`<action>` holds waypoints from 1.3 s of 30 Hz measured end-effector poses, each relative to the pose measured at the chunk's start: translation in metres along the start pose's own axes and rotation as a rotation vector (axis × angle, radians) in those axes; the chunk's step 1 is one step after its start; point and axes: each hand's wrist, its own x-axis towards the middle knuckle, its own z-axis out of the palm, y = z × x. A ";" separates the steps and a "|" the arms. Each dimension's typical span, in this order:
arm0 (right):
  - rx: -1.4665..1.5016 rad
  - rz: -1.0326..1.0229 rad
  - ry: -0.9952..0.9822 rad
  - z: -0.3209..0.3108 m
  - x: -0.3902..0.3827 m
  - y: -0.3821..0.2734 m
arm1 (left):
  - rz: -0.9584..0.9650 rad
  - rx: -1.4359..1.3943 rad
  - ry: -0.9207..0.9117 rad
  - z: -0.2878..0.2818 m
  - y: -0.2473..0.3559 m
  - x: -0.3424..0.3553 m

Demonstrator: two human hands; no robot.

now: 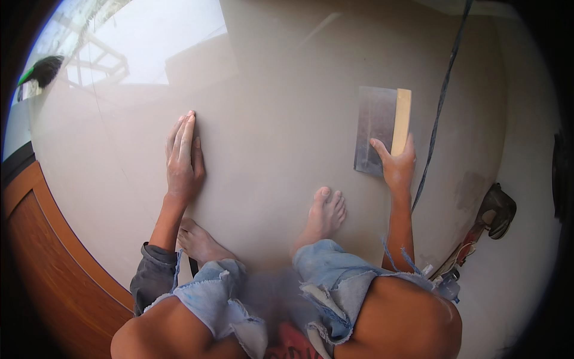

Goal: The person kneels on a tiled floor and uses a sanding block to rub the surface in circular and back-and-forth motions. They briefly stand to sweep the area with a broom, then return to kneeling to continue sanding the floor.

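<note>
My right hand [399, 166] grips the wooden strip handle of a wide scraper [373, 122], its thumb pressed on the grey, dusty rectangular blade. The blade is to the left of the pale wood, over the smooth grey surface [275, 137]. Part of the fingers is hidden behind the handle. On the left, my left hand [184, 157] rests against the same surface with its fingers stretched out and nothing held. Whitish dust coats the fingers of that hand.
My bare feet [326, 214] stand below and between the hands. A dark cord [443, 96] runs right of the scraper. Dark footwear-like object [497, 212] and small items lie at the right edge. A brown wooden panel [66, 251] borders the lower left; a black-bristled brush [48, 70] is upper left.
</note>
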 end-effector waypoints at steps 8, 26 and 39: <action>-0.061 -0.007 0.082 0.004 0.003 -0.005 | 0.037 0.193 -0.114 0.008 0.003 0.002; -0.116 -0.041 0.018 0.008 0.038 -0.042 | 0.031 0.225 -0.140 0.007 0.005 0.002; -0.143 -0.153 -0.033 0.038 0.116 -0.127 | 0.017 0.217 -0.166 0.001 0.012 0.008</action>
